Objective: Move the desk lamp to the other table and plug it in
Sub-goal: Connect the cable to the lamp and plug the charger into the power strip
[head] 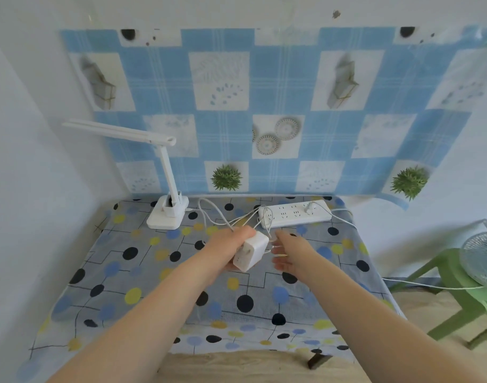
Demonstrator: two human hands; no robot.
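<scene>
A white desk lamp stands at the back left of the table, its head folded out to the left. Its white cable runs from the base toward my hands. My left hand grips a white power adapter, prongs facing up toward me, above the middle of the table. Beside it my right hand has loops of the white cable over its loosely spread fingers. A white power strip lies at the back, just beyond my hands, with one plug in a right-hand socket.
The table wears a grey cloth with dots and stands against a wall with blue checked paper. A green plastic stool carrying a small fan stands to the right. A thin white cord runs from the table to the stool.
</scene>
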